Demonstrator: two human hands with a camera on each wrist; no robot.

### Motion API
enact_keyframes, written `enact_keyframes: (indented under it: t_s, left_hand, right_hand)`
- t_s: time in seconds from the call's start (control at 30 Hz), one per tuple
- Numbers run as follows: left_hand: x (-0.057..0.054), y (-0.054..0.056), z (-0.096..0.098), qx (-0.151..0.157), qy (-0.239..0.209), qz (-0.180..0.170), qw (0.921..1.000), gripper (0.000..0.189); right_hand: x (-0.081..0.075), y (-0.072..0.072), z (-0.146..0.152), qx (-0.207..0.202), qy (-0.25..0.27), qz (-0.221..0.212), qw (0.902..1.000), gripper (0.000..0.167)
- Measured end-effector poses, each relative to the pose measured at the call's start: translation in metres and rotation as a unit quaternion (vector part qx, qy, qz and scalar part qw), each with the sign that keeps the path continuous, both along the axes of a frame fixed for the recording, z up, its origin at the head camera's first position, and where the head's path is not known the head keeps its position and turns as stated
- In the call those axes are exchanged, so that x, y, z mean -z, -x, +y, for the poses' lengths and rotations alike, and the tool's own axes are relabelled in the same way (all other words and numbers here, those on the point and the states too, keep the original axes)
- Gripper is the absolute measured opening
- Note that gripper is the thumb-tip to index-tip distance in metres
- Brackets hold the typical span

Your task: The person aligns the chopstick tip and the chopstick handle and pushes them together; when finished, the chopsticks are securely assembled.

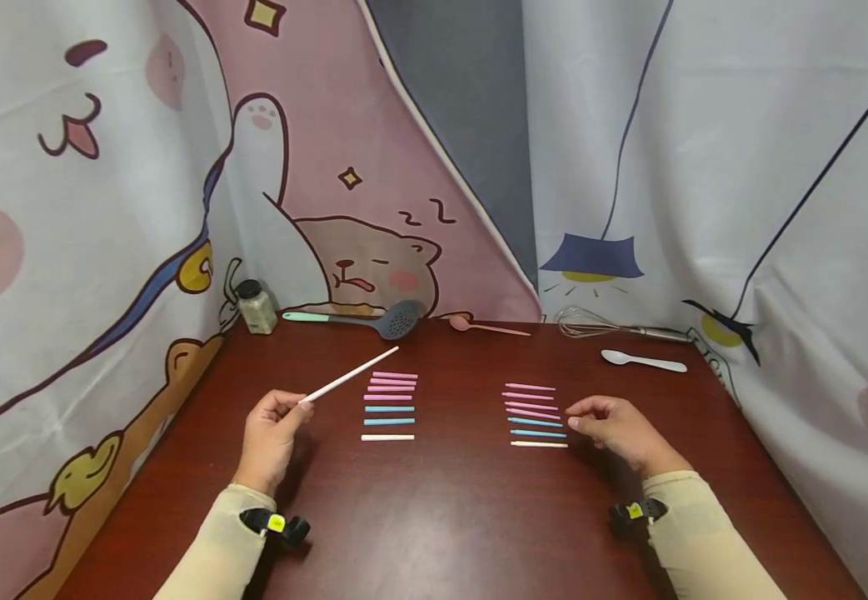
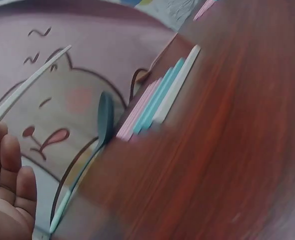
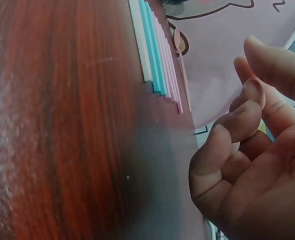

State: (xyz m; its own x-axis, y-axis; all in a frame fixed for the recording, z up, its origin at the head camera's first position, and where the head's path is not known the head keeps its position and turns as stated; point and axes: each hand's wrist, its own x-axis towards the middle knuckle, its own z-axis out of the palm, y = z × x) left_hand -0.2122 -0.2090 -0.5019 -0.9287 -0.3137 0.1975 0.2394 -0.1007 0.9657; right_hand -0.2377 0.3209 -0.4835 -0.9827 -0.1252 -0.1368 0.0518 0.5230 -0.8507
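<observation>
In the head view my left hand (image 1: pixel 272 437) pinches one end of a long white chopstick (image 1: pixel 351 375) between thumb and fingers. Its far end points up and to the right above the table; the left wrist view shows this chopstick (image 2: pixel 32 82) narrowing to a tip. Just right of that hand lies a row of short thick sticks: several pink (image 1: pixel 391 388), two blue (image 1: pixel 389 422), one white (image 1: pixel 387 437). A second row of thinner sticks, pink (image 1: pixel 531 406), blue (image 1: pixel 537 433) and cream (image 1: pixel 539 444), lies beside my right hand (image 1: pixel 621 429). That hand holds nothing, its fingers loosely bent.
Along the back of the brown table (image 1: pixel 434 517) lie a slotted skimmer (image 1: pixel 396 321), a pink spoon (image 1: pixel 460 323), a whisk (image 1: pixel 587 323) and a white spoon (image 1: pixel 644 361). A dark-lidded jar (image 1: pixel 257 310) stands in the left corner. Printed curtains (image 1: pixel 591 125) enclose the table.
</observation>
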Motion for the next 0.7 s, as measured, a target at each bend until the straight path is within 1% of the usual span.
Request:
enact_keyframes:
  t_s: [0.17, 0.3, 0.43, 0.53, 0.63, 0.7]
  left_hand:
    - [0.002, 0.004, -0.016, -0.015, 0.008, -0.034, 0.9993, 0.011]
    - [0.004, 0.006, -0.025, -0.023, 0.036, -0.064, 0.9971, 0.010]
    - [0.006, 0.009, -0.033, -0.021, 0.077, -0.090, 0.9927, 0.016]
    - [0.009, 0.010, -0.038, -0.019, 0.105, -0.114, 0.9877, 0.018]
    - [0.014, 0.011, -0.042, -0.025, 0.130, -0.126, 0.9831, 0.018]
    - [0.016, 0.012, -0.044, -0.032, 0.146, -0.127, 0.9806, 0.016]
  right_hand:
    - [0.004, 0.002, -0.002, 0.002, -0.013, -0.004, 0.9999, 0.026]
    - [0.007, 0.003, -0.001, 0.001, -0.024, -0.010, 0.9997, 0.026]
    - [0.011, 0.004, 0.002, 0.000, -0.039, -0.009, 0.9992, 0.027]
    - [0.013, 0.004, 0.004, -0.003, -0.041, -0.009, 0.9991, 0.029]
    - [0.014, 0.005, 0.004, -0.001, -0.038, -0.015, 0.9992, 0.029]
    - [0.015, 0.005, 0.003, -0.003, -0.037, -0.017, 0.9992, 0.030]
